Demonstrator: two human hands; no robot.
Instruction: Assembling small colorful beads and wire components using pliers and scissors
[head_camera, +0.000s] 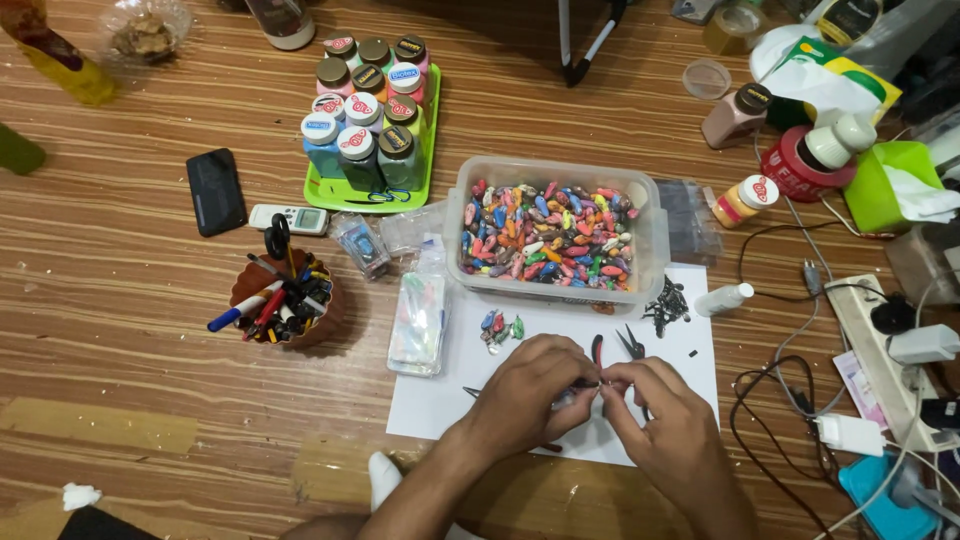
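Observation:
My left hand (525, 390) and my right hand (655, 410) meet over a white paper sheet (440, 400) on the wooden floor. Their fingertips pinch a tiny metal piece (597, 384) between them; what it is I cannot tell. Small pliers with red handles (598, 349) and dark pliers (631, 344) lie just beyond my fingers. A few coloured fish-shaped pieces (500, 328) rest on the paper. A clear plastic tub (555, 285) full of several such coloured pieces stands behind. A pile of small dark metal bits (666, 305) lies at the paper's right.
A green tray (325, 190) of several paint jars sits at the back, a brown pen cup (285, 300) with scissors on the left, a black phone (215, 190) and a white remote (288, 218). A power strip (885, 350), cables and bottles crowd the right. A clear bag (418, 320) lies beside the paper.

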